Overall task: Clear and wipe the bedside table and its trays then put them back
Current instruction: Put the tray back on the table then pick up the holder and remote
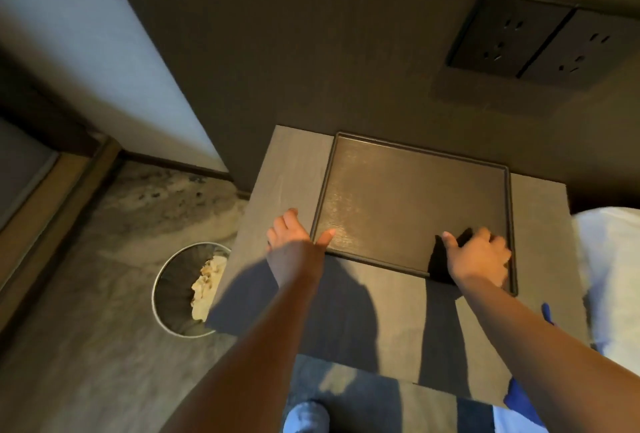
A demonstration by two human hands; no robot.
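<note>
You are looking down at a grey wood-grain bedside table set against a dark wall. One dark, shallow, square tray lies flat on the tabletop, toward the wall side and nearer the table's right edge than its left. Nothing is inside the tray.

Your left hand is at the tray's near left corner. The thumb reaches over the rim onto the tray's floor, and the fingers lie spread on the tabletop just outside the left rim. The hand is open around that corner rather than closed on it; whether it presses on the rim cannot be told.

Your right hand is at the tray's near right corner. The thumb points away to the left, and the fingers curl toward the right rim. It casts a dark shadow on the tray floor. Whether the fingers actually clasp the rim cannot be told.

On the floor left of the table stands a round wire-mesh waste bin with pale crumpled paper in it; the table's left edge hides part of it. On the wall above the table's right side are two dark socket plates side by side. White bedding lies right of the table, with a bit of blue cloth at the table's near right corner.
</note>
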